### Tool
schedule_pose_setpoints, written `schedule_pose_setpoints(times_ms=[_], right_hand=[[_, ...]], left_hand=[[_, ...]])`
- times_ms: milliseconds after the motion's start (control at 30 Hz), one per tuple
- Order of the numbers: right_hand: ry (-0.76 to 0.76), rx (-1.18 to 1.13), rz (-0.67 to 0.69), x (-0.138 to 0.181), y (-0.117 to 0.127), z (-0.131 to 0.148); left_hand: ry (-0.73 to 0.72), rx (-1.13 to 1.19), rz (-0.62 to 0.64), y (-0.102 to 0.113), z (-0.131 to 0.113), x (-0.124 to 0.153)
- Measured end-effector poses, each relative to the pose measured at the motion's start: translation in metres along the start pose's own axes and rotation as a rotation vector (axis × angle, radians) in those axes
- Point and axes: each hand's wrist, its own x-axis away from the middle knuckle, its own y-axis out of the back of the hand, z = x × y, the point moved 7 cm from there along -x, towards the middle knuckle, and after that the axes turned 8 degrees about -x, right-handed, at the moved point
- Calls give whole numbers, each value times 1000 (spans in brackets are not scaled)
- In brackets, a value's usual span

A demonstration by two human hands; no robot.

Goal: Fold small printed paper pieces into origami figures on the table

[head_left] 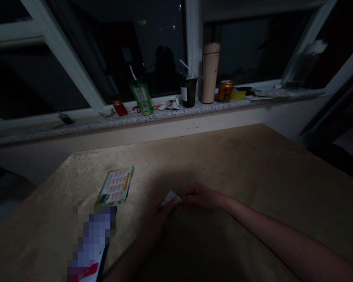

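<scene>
A small folded printed paper (171,197), pale with orange print, is held low over the table in my left hand (158,215), the thumb lying across it. At its right tip, the curled fingers of my right hand (197,196) pinch close together on the corner; dim light blurs the exact contact. To the left lies a flat stack of printed sheets (116,186) with green borders and rows of orange print. Nearer me, left of my left forearm, a tablet or phone-like device (95,239) shows a lit, pixelated screen.
Beyond the brown table (223,156), a speckled windowsill (164,114) holds a green drink carton (142,98) with a straw, a red jar (120,108), a dark cup (188,92), a tall pink bottle (210,74), a gold can (225,91) and a clear container (302,66).
</scene>
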Motion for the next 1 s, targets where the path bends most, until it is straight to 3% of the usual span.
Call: schedule_pose_setpoints(times_ms=[167,367,500,733,1000], right_hand=[[3,17,-45,0,3,-2],[17,15,-70,-1,5,-3],[28,-3,-109,-1,8,-1],[35,-42,-160,0,12,0],[76,-29,-240,1,4,7]], left_hand=[[10,-13,-99,6,10,1],[-271,-108,-170,5,-1,2],[-258,-270,-199,5,2,2],[-111,-142,-61,0,3,0],[-130,-67,16,-7,5,0]])
